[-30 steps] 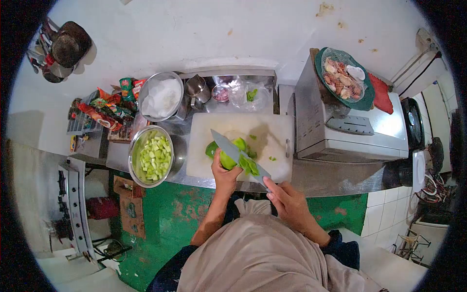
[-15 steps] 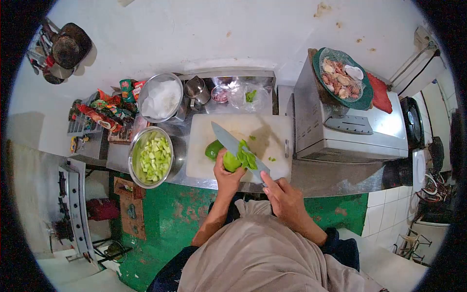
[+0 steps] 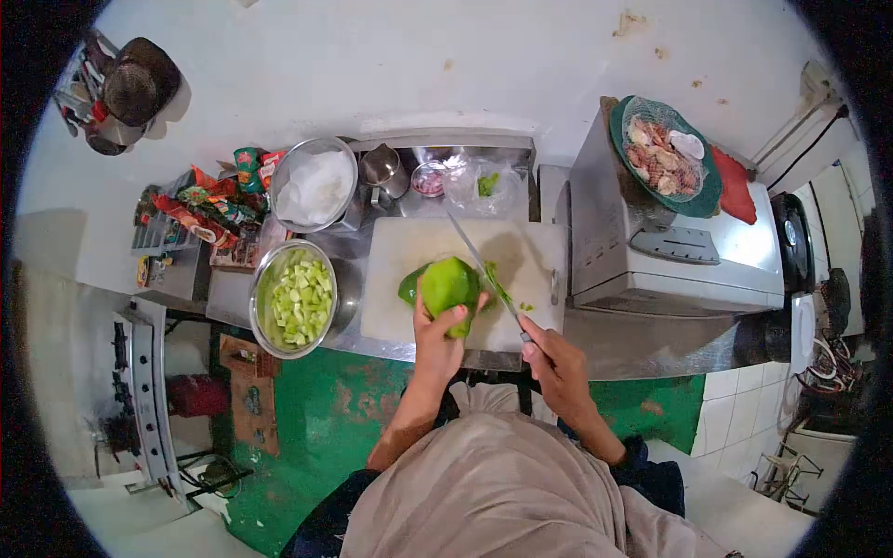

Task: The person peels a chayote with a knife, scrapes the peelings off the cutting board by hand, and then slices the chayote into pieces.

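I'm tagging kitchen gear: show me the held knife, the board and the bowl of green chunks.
Held knife [image 3: 475, 252]: head view, on the blade.
Board [image 3: 400, 242]: head view, bare upper left part.
Bowl of green chunks [image 3: 261, 302]: head view, inner left wall.

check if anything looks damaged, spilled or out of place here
Mainly wear: brownish patches mar the white wall toward the picture's upper right, and the green floor looks blotchy. Nothing looks clearly spilled; small green scraps simply lie on the cutting board.

Left hand [image 3: 435, 339]: cupped upward, fingers [image 3: 421, 310] wrapped in a grip
Left forearm [image 3: 406, 420]: slanting forward and inward
Right hand [image 3: 560, 365]: closed grip, apart from the left
Right forearm [image 3: 598, 434]: angled forward, inward
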A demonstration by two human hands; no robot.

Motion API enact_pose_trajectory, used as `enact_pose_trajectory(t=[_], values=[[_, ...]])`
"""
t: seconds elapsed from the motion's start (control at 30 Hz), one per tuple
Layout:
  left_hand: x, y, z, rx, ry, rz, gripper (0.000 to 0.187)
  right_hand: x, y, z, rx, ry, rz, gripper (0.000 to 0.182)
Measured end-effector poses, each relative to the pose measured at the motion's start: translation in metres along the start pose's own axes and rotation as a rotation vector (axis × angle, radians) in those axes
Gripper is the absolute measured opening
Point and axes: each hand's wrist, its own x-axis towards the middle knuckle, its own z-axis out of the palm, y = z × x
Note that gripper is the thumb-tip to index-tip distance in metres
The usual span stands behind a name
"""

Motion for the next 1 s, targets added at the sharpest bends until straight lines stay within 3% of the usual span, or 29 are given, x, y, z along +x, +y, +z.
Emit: enact_pose_trajectory(t=[0.13,0.23,0.43,1.0], values=[[0.009,0.023,0.004,-0.501,-0.007,-0.218,0.061,0.003,-0.008,0.006,-0.036,0.020,-0.010,0.038],[0.019,0.033,0.006,-0.498,-0.162,-0.229,0.058,0.006,-0.013,0.010,-0.041,0.036,-0.018,0.038],[0.041,0.054,0.007,-0.623,-0.251,-0.262,0.055,0.008,-0.036,0.014,-0.188,0.069,-0.167,0.044],[0.075,0.086,0.013,-0.560,-0.122,-0.120,0.038,0.008,-0.065,0.042,-0.489,0.069,-0.386,0.052]])
